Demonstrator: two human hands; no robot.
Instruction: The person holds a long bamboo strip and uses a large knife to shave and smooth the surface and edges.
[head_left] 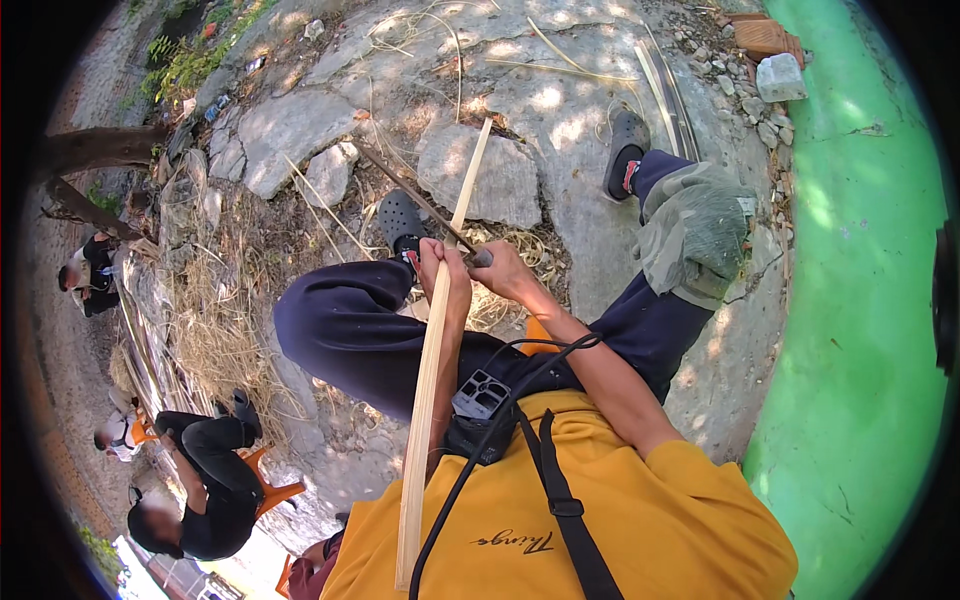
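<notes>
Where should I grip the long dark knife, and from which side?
Probably the knife's handle, coming from the person's right, where the right hand holds it: the long blade points forward and left, across the pale strip in the left hand.

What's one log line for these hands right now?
left hand: grips pale strip | right hand: grips long dark knife | layout: knife crosses strip

Dark cursive lettering (513,541), upside down, across the yellow shirt (655,505)
</notes>
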